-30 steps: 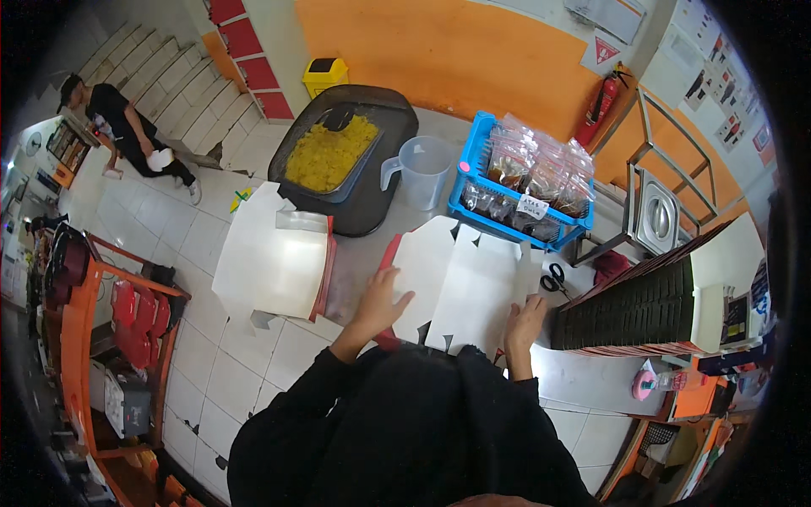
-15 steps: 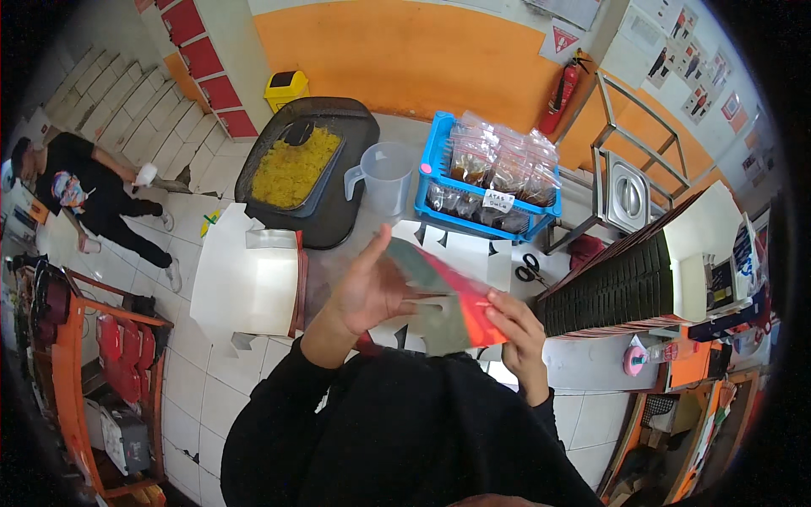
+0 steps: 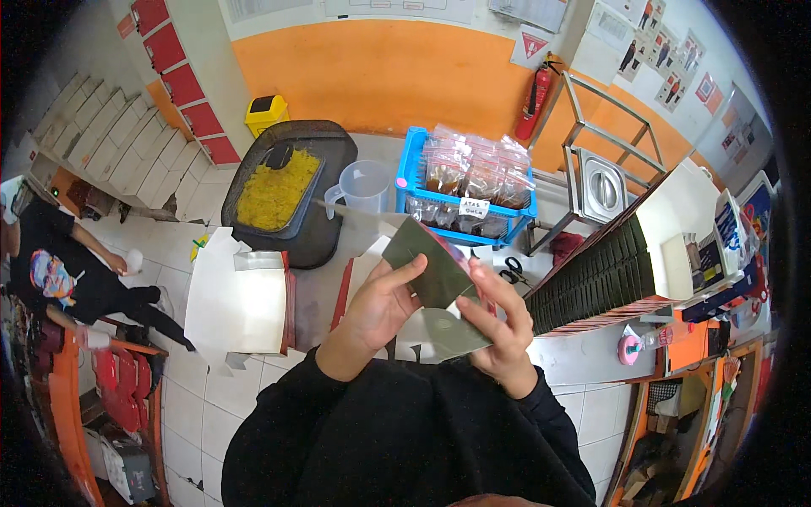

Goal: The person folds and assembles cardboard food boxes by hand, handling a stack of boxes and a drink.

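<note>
- The right hand (image 3: 504,331) is closed in a pinch, its fingers bent over the right side of a folded carton (image 3: 432,272), which shows dark green panels and a strip of red.
- The left hand (image 3: 372,311) is partly curled, palm turned inward, its thumb laid on the carton's face and its fingers bent in at the left edge; how firmly it presses cannot be told.
- The carton is tilted in front of the chest, between the two hands and above the table (image 3: 317,308).
- Below it, partly hidden, lies a white box blank (image 3: 365,260) with a red edge.
- To the left sits an open white box (image 3: 241,291) with red outer sides.
- Scissors (image 3: 511,272) lie just beyond the right hand; farther right is a leaning stack of dark nested boxes (image 3: 587,291).
- Across the table, a clear jug (image 3: 365,188) stands between a black tray (image 3: 334,156) bearing a tub of yellow food (image 3: 274,194) and a blue crate (image 3: 408,165) of filled clear bags (image 3: 481,169).
- At the orange wall (image 3: 380,72) hangs a red fire extinguisher (image 3: 534,101).
- Far left, another person in dark clothes (image 3: 55,262) holds a white item.
</note>
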The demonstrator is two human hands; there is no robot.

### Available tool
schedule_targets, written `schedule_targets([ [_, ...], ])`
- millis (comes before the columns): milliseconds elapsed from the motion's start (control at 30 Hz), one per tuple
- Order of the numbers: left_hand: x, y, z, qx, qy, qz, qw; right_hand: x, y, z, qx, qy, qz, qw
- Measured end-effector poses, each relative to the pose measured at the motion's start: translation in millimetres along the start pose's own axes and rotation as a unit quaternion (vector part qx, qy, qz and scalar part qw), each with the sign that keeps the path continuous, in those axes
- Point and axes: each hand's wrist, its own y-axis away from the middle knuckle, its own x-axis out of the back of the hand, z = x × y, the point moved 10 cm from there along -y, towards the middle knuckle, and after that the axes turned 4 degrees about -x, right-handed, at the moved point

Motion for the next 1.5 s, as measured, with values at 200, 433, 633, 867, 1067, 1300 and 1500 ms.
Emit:
schedule_targets([
  [200, 3, 1, -6, -0.032, -0.013, -0.038, 0.999, 13, 13, 41, -0.177, -0.194, 0.15, 0.953],
  [433, -4, 7, 5, -0.082, -0.043, -0.057, 0.994, -11, -6, 8, -0.002, 0.09, -0.021, 0.996],
  [633, -5, 10, -3, -0.045, 0.015, -0.079, 0.996, -21, 3, 4, 0.024, 0.065, -0.046, 0.996],
  [867, 6, 5, -15, -0.051, -0.027, -0.08, 0.995, -30, 7, 32, -0.117, 0.126, -0.031, 0.985],
  [1067, 19, 22, -17, -0.318, -0.574, -0.122, 0.745, -14, -3, -22, 0.114, 0.109, 0.018, 0.987],
  [1300, 20, 26, -4, -0.24, -0.493, -0.097, 0.831, -4, -6, -6, 0.06, 0.125, 0.044, 0.989],
  [1500, 22, 27, -5, -0.228, -0.497, -0.102, 0.831, -13, 9, 19, -0.084, -0.006, 0.043, 0.995],
])
